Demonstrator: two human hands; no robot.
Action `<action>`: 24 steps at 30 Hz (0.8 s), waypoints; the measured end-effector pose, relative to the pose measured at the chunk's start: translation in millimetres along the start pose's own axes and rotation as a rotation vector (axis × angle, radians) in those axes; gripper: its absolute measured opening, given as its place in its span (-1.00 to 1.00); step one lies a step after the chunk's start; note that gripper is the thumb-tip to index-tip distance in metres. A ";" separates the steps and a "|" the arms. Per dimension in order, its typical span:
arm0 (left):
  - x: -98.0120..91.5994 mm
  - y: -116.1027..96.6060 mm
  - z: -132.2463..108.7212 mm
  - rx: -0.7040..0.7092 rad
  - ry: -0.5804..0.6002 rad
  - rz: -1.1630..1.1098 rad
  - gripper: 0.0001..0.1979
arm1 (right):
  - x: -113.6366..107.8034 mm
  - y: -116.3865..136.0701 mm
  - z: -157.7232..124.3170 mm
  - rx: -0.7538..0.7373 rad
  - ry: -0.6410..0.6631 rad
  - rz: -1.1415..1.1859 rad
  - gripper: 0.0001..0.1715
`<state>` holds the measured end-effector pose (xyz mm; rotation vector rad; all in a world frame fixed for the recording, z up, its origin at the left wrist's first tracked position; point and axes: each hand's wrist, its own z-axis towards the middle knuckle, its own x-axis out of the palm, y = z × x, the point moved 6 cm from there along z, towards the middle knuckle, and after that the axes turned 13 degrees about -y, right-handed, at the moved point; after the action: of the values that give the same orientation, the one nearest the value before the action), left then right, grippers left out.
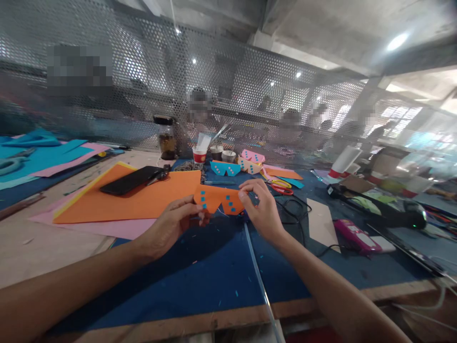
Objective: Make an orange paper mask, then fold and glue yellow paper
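Observation:
I hold a folded orange paper piece [218, 199] with small blue squares on it, a little above the blue table mat [200, 271]. My left hand [174, 224] pinches its left lower edge. My right hand [260, 207] pinches its right end, fingers curled together. A large orange sheet [143, 200] lies just behind the piece on a pink sheet [117, 227]. A black phone [130, 180] rests on the orange sheet.
Finished folded pieces in blue [224, 168], peach [250, 166] and pink [253, 156] lie farther back. Scissors [280, 186], paper cups [200, 153], a dark jar [166, 138], a glue gun [389, 209] and a pink box [357, 237] stand around. A perforated metal screen [250, 95] closes the back; people sit behind it.

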<state>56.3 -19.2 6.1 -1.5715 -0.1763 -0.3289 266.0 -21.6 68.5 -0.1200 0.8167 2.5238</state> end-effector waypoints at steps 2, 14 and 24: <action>0.0 0.0 0.3 0.004 -0.006 0.023 -0.92 | 0.1 0.0 0.2 -0.003 -0.002 0.001 -0.88; 0.8 -1.7 2.1 0.027 -0.048 0.106 -0.87 | 2.1 2.4 -1.4 -0.022 0.011 -0.021 -0.88; 1.6 -2.1 2.5 0.022 -0.040 0.102 -0.86 | 1.6 1.5 -1.8 -0.023 0.012 -0.034 -0.88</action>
<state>57.4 -16.8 8.5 -1.5602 -0.1292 -0.2154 263.8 -23.0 67.4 -0.1558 0.7838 2.5031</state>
